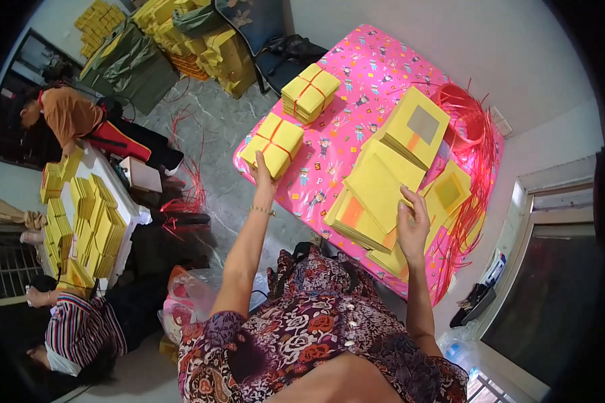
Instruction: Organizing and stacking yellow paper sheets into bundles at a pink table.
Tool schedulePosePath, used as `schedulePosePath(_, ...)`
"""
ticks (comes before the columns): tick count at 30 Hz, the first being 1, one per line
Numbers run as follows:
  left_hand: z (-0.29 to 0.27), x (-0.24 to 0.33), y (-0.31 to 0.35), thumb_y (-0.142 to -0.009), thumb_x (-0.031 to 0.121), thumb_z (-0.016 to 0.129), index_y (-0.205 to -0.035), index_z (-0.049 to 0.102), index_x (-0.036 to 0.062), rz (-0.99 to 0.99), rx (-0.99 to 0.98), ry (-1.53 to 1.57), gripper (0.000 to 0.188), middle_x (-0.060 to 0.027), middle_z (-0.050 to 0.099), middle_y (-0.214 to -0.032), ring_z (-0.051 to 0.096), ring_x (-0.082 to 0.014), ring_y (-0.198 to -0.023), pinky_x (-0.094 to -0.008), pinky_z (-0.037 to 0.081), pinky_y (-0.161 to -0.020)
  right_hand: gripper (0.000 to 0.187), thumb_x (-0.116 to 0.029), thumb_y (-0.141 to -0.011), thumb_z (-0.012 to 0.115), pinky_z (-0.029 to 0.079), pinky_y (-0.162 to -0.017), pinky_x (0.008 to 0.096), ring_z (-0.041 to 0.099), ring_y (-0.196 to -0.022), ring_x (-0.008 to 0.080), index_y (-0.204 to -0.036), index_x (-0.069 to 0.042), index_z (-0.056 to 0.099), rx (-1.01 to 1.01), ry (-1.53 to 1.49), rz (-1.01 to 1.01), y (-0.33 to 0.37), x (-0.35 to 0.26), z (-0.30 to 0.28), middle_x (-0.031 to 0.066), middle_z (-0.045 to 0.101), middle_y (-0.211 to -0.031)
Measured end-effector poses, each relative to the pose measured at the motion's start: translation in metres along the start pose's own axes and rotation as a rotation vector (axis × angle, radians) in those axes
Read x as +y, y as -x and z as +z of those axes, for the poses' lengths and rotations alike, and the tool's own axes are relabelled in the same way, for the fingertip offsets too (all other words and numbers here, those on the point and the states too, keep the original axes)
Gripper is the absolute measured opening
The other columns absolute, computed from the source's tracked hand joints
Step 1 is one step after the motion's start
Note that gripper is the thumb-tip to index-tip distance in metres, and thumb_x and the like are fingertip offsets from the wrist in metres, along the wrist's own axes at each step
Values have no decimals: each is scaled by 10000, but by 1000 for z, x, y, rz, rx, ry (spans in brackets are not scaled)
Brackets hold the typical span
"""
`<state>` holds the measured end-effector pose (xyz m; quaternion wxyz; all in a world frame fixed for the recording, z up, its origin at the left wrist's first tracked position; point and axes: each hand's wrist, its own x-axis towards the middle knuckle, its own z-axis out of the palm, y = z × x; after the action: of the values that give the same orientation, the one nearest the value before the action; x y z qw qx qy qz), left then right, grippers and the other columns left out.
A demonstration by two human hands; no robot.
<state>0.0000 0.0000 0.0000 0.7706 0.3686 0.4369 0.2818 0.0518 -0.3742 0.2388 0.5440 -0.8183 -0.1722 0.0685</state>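
Left hand: I see my left hand [263,173] closed on the near edge of a tied yellow bundle [273,142], thumb on top.
Tied bundle: it lies near the left edge of the pink tablecloth [359,64], two red bands crossing over its top.
Second bundle: another tied stack [310,93] stands just beyond the first, also cross-banded in red.
Right hand: my right hand [415,225] is well apart from the left, fingers curled at the right edge of a loose yellow packet [381,189]; I cannot tell whether they pinch it.
Loose packets: that one lies slantwise on a near pile [353,218]; a taller-looking pile [410,124] sits beyond it, its top marked with a grey rectangle.
Red strips: a tangle of thin red strips [476,201] runs down the right side of the tablecloth, beside more packets.
Left wrist: I make out a thin bracelet [263,211].
Far left: a white table [132,209] bears rows of yellow packets [91,225], a person in a brown top [74,115] at one end and a person in a striped top [84,319] at the other.
Back: a dark chair [243,30] stands beside heaped yellow packages [225,64].
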Motion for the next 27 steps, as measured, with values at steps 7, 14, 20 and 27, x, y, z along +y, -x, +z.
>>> schedulePosePath(7, 47, 41, -41, -775, 765, 622, -1445, 246, 196, -128, 102, -53, 956, -166, 382, -1434, 481, -414, -1229, -662, 446, -879, 369, -106, -915, 608, 430, -987, 428, 546, -1141, 350, -1270, -17, 568, 120, 452, -123, 10, 43, -15, 179, 576, -1205)
schedulePosePath(14, 64, 37, -73, -775, 767, 619, -1479, 135, 220, -157, 29, -71, 1015, -157, 352, -1451, 443, -412, -1257, -653, 430, -896, 460, -178, -941, 606, 378, -1060, 439, 494, -1243, 365, -1352, -2, 497, 64, 536, -54, 9, 56, -13, 205, 535, -1315)
schedulePosePath(20, 101, 37, -92, -802, 794, 552, -1466, 251, 195, -236, -30, -117, 944, -175, 364, -1467, 424, -405, -1284, -653, 399, -949, 507, -190, -934, 600, 388, -1043, 463, 489, -1220, 404, -1377, 15, 463, 43, 573, -73, 8, 66, -5, 235, 497, -1353)
schedulePosePath(27, 142, 34, -122, -731, 786, 649, -1497, 186, 145, -264, -174, -110, 1101, -177, 337, -1466, 444, -383, -1283, -636, 431, -955, 554, -184, -906, 626, 385, -1054, 470, 474, -1242, 413, -1397, -1, 445, 52, 587, -25, 4, 60, 1, 239, 491, -1360)
